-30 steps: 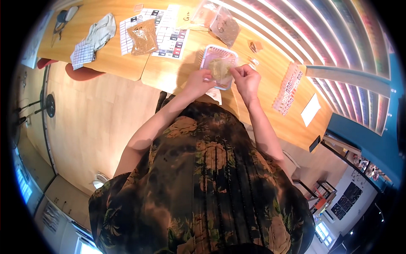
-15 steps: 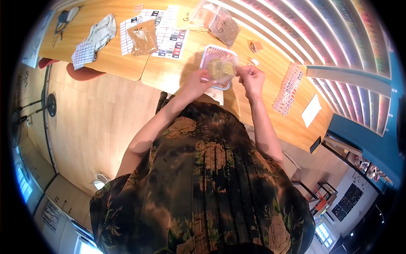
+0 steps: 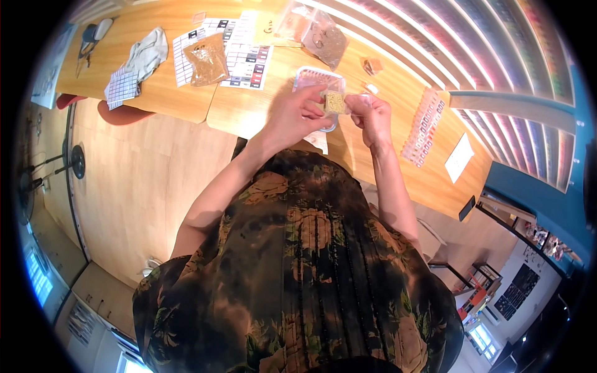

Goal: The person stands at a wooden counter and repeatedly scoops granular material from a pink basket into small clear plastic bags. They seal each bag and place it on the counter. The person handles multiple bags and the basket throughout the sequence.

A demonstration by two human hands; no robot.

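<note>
A small clear bag (image 3: 334, 103) of yellow-green beads or granules hangs over the near part of a white-rimmed plastic tray (image 3: 319, 75). My right hand (image 3: 374, 119) is closed on the bag's right end, pinching the clear plastic between thumb and fingers. On the other side, my left hand (image 3: 291, 118) has its fingers apart around the bag's left edge. Whether those fingertips touch the plastic is hard to tell. Most of the tray's near side is hidden behind my hands and the bag.
Left of the tray lie printed charts (image 3: 250, 67) and a bag of amber granules (image 3: 207, 60). Behind it is a bag of dark granules (image 3: 326, 41). A small orange-brown packet (image 3: 372, 65), a rack of small pieces (image 3: 425, 127) and a white card (image 3: 459, 158) lie rightward, below colourful shelves (image 3: 491, 56).
The small bag has risen and come nearer, right hand still on it. My left hand has let go of the clear plastic over the tray and spread its fingers beside the small bag.
</note>
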